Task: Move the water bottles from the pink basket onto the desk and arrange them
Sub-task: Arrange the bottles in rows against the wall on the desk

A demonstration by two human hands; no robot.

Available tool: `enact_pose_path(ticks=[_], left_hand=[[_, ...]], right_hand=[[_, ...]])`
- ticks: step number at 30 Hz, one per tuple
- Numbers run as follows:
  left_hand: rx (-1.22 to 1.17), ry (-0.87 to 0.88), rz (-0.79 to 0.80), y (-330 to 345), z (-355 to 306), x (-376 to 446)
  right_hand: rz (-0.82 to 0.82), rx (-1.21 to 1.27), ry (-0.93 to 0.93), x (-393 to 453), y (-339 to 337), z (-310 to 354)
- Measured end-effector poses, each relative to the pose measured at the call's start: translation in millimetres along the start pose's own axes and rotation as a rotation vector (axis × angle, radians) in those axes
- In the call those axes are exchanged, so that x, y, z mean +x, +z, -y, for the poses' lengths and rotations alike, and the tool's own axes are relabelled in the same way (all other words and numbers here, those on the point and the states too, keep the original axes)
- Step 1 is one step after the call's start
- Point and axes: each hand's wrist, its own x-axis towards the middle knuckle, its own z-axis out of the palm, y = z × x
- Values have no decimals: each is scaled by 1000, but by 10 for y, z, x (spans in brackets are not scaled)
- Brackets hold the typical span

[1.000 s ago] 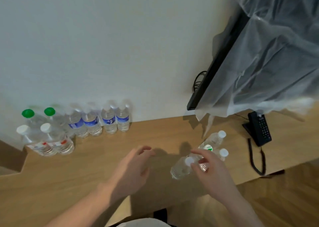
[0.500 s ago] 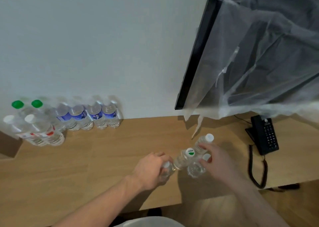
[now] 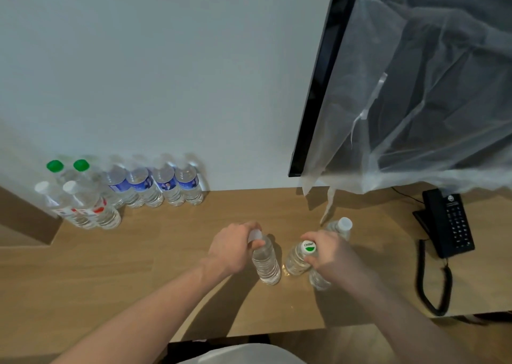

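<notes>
Seen from above, two bare hands work at a wooden bench (image 3: 171,255) set against a pale wall. The left hand (image 3: 231,248) curls its fingers round the neck of a clear white-capped bottle (image 3: 266,261), which stands upright near the middle of the bench. The right hand (image 3: 329,253) pinches the top of a second bottle with a green and white cap (image 3: 300,258), just right of the first; the two bottles stand close but apart. A third clear bottle (image 3: 318,280) stands partly hidden under the right hand, and whether the hand touches it cannot be told. A fourth, white-capped bottle (image 3: 340,226) stands just behind that hand.

Against the wall at the far left stands a tight group of bottles (image 3: 122,189), some green-capped, some with blue labels, some with red. Bare wood lies between that group and the hands. The bench's near edge runs just below the forearms. To the right lies a black telephone (image 3: 448,222) with a coiled cord; above it hangs a dark screen under clear plastic sheeting (image 3: 415,86).
</notes>
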Motion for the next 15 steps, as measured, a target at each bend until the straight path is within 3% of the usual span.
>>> enact_pose_path(ticks=[8,15], left_hand=[[27,11,-27,-127,222,-2],[43,-14,-97,-596,755,-149]], right_hand=[[-43,-36,20,80,67,172],[-103,-9,43,76,22,803]])
